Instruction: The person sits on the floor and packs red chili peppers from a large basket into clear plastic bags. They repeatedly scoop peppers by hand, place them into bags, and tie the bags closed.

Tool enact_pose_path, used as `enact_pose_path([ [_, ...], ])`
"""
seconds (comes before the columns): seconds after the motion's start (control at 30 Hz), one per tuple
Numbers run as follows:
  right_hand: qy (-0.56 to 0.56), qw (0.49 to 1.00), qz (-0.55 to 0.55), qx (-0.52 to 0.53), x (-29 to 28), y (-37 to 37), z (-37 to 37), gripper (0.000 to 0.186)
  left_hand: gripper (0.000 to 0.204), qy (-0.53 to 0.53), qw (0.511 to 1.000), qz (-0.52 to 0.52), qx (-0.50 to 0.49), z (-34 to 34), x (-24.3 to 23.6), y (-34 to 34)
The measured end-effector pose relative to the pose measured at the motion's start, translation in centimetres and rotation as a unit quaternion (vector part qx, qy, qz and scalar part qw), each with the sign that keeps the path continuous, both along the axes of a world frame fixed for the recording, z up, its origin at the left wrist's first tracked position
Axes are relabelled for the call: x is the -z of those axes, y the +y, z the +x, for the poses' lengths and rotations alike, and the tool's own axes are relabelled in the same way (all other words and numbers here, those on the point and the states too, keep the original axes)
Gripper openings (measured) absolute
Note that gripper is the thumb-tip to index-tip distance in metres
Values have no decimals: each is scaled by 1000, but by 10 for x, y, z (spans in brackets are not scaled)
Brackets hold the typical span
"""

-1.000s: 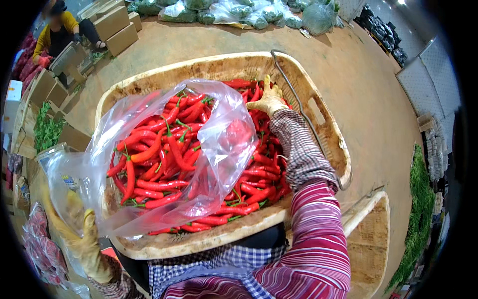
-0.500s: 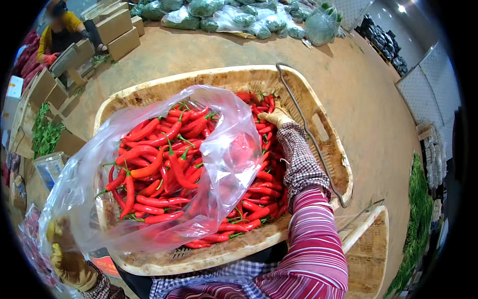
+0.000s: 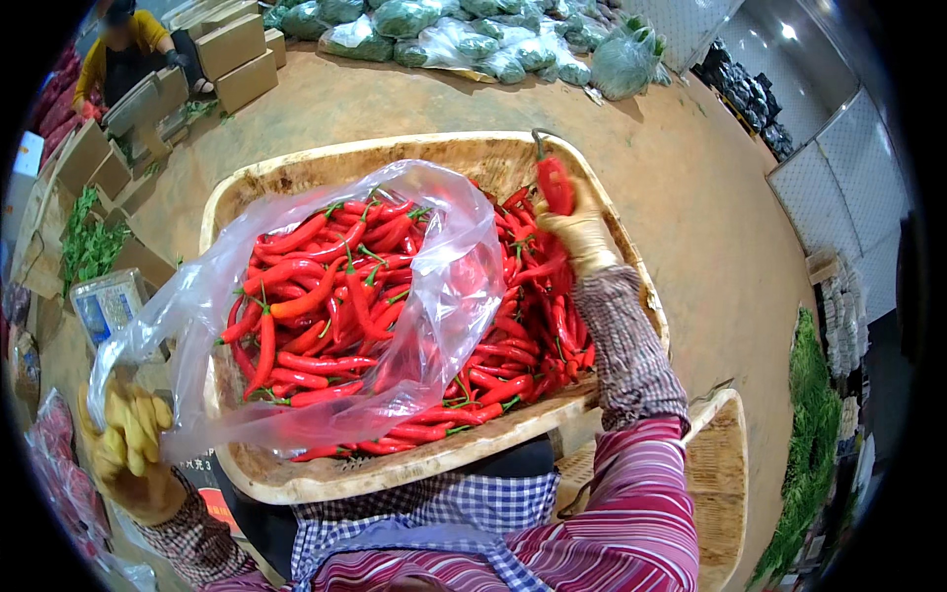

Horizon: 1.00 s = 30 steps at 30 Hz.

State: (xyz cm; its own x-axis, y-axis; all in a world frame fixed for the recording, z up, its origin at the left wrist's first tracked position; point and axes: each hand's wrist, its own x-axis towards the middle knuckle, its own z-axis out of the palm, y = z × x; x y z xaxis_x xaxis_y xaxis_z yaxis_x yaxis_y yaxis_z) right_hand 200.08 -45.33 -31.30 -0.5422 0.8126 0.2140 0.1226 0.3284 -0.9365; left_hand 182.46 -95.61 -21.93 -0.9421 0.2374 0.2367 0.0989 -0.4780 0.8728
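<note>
A cream plastic basket (image 3: 296,485) in front of me holds many red chili peppers (image 3: 523,380). On its left part lies a clear plastic bag (image 3: 454,266), its mouth spread wide, with red chilies inside. My left hand (image 3: 130,439), in a yellowish glove, is closed on the stretched edge of the bag outside the basket's left side. At the basket's far right, my gloved right hand (image 3: 580,222) is closed around red chilies (image 3: 554,183), raised above the loose ones. How many chilies it holds is partly hidden by the fingers.
Another cream basket (image 3: 725,483) stands at my lower right. Cut greens (image 3: 804,444) lie along the right. Bagged green vegetables (image 3: 404,20) are piled at the back. At the far left a person (image 3: 138,49) in yellow sleeves is beside cardboard boxes (image 3: 247,81).
My right hand has come up from among the loose chilies with some in its grip. My left hand has moved slightly up, still holding the bag's edge. The view has shifted a little.
</note>
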Motion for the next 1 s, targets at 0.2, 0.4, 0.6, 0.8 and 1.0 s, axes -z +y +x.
enact_pose_path([
  [0.2,229,969,-9,-89,-141,-94,32,59,79,-25,953,70,293,2,-58,40],
  [0.4,287,932,141,-172,-207,-192,-15,55,71,-2,960,48,277,-5,-70,52],
  [0.6,33,804,459,-376,-150,-212,-94,74,65,-13,952,30,305,-16,-72,41],
  [0.8,-114,973,49,-197,-165,-107,-25,17,61,-49,971,40,231,-20,-63,26],
  [1.0,-614,709,291,-190,-27,-82,8,113,60,-12,961,-5,277,-72,-69,21],
])
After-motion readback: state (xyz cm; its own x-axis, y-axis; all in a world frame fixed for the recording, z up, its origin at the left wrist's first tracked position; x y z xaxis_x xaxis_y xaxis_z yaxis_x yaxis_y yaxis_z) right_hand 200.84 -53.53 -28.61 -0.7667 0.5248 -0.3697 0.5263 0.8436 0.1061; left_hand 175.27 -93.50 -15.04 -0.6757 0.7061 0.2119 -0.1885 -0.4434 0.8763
